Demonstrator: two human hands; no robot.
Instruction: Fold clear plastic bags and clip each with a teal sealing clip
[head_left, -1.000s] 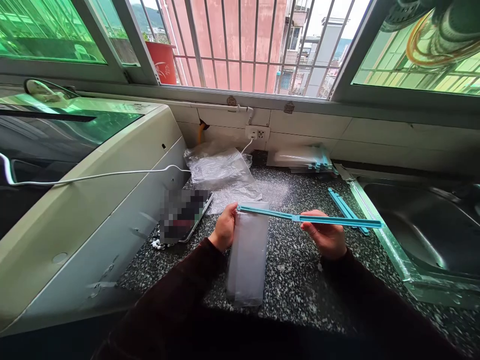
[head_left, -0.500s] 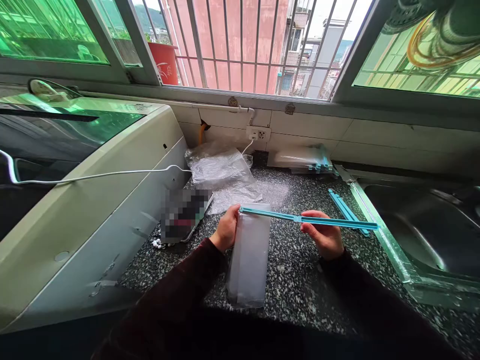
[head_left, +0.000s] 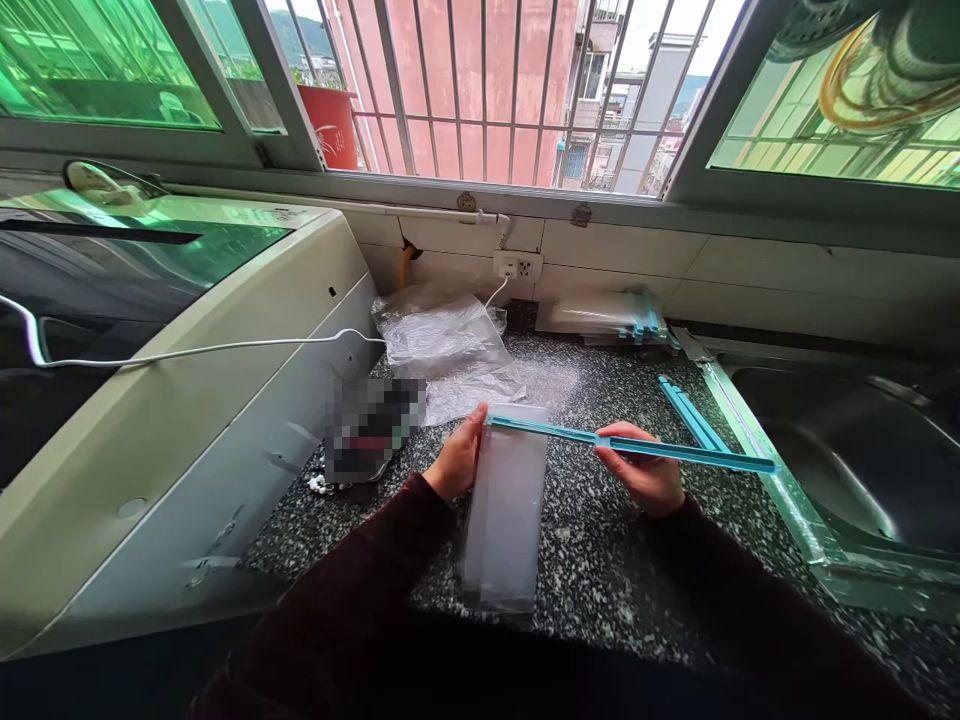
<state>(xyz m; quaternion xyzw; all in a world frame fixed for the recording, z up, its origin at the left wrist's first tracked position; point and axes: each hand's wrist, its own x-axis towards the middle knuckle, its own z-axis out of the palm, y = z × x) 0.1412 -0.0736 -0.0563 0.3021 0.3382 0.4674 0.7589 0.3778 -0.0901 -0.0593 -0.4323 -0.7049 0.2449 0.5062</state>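
My left hand point(head_left: 457, 457) pinches the top left corner of a clear, frosted plastic bag point(head_left: 510, 520) together with the left end of a light-blue bag sealing clip point(head_left: 690, 454). The bag hangs down toward me over the counter, its top edge at the clip. Long and unfolded, the clip stretches to the right across the bag's top, with a joint near its middle. Just right of that joint, my right hand point(head_left: 645, 470) grips it between thumb and fingers. Behind the right hand, more blue clips point(head_left: 691, 415) lie beside the sink.
Crumpled clear plastic point(head_left: 450, 350) lies at the back of the speckled counter point(head_left: 585, 570). More bags with blue clips point(head_left: 607, 318) rest against the wall. A blurred-out dark object point(head_left: 375, 430) is at left, beside a pale appliance point(head_left: 300, 330). A metal sink point(head_left: 825, 450) stands right.
The clip's right end has shifted a little to the right and down. Both hands keep their hold, and the bag has moved slightly right in view.
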